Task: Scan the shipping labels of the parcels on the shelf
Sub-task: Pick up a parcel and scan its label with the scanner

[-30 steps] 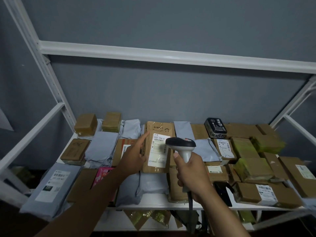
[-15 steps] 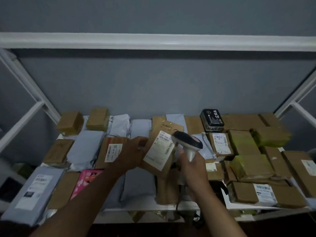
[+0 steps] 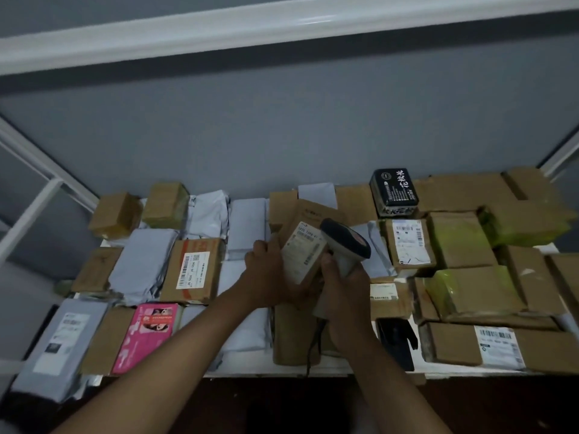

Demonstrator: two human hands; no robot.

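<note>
The brown parcel (image 3: pixel 308 242) is tilted up above the white shelf (image 3: pixel 282 369), its label (image 3: pixel 304 251) facing the scanner (image 3: pixel 344 245); the left hand (image 3: pixel 266 274) grasps the parcel, the right hand (image 3: pixel 343 292) grips the scanner handle; boxes and grey mailers cover the shelf before a grey wall (image 3: pixel 282 136).

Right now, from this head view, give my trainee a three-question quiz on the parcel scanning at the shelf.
1. True or false: the right hand grips the grey handheld barcode scanner.
2. What does the left hand hold? A) flat brown paper parcel with a white label B) bright pink printed box C) small black box with white lettering
3. Fill in: the pink box lies at the shelf's ___ edge.

Key: 1 true; 2 A; 3 front.
</note>
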